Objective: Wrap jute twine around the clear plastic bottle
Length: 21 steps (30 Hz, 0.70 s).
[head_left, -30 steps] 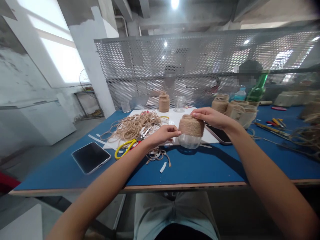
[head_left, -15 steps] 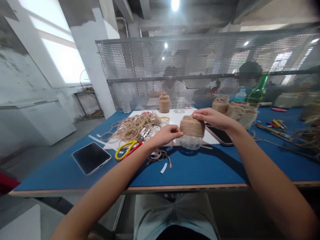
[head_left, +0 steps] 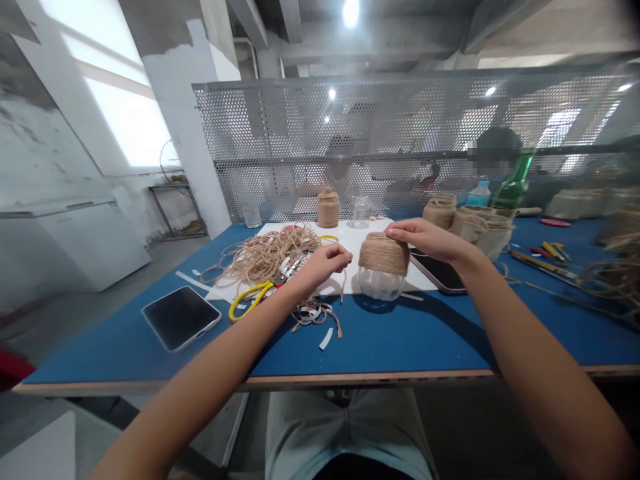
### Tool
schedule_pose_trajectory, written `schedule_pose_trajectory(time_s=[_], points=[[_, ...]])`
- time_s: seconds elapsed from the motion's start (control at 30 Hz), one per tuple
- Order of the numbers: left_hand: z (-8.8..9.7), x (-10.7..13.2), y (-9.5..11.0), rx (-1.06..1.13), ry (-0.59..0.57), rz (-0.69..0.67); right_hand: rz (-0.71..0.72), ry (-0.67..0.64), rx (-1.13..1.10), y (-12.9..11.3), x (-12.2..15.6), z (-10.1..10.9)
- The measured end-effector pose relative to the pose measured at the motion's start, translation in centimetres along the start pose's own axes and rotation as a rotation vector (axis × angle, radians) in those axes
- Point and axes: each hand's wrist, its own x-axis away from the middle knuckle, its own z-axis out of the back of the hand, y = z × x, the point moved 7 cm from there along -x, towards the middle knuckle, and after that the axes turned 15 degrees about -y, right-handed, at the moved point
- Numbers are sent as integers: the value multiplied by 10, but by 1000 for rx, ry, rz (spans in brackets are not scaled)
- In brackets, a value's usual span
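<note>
A clear glass jar (head_left: 381,285) stands in front of me, its upper part wound with a band of jute twine (head_left: 383,254). My right hand (head_left: 420,237) is closed on the jar's upper rim from the right, thumb and fingers at the wound top. Just left of the jar, apart from it, my left hand (head_left: 327,263) is pinched shut. A strand of twine hangs below its fingertips; the pinch point itself is too small to see clearly. Behind my left hand lies a tangled heap of twine (head_left: 273,253), with yellow- and red-handled scissors (head_left: 253,298) partly under my forearm.
A phone (head_left: 181,318) lies at left on the blue table (head_left: 400,347); another phone (head_left: 445,273) is beside my right wrist. Farther back stand a twine-wrapped jar (head_left: 328,209), several wrapped jars (head_left: 483,227) and a green bottle (head_left: 514,181). A perforated metal screen (head_left: 285,133) closes off the back.
My left hand has drawn slightly left and up, away from the jar's side. My right hand stays on the jar's rim.
</note>
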Motion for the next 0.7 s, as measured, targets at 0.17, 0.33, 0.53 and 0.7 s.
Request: schedule_pose_trajectory(time_s=[0.17,0.33,0.53,0.7], points=[[-9,11,25,-543,34,-198,-19,-1,-19,2,0,0],[-20,25,44,-986,124,-349,-13,20,-11,2,0,1],[-27,27,49,-1058,70,-422,-18,14,-4,3,0,2],[-26,23,42,-905,47,-390,-7,7,-35,5,0,1]])
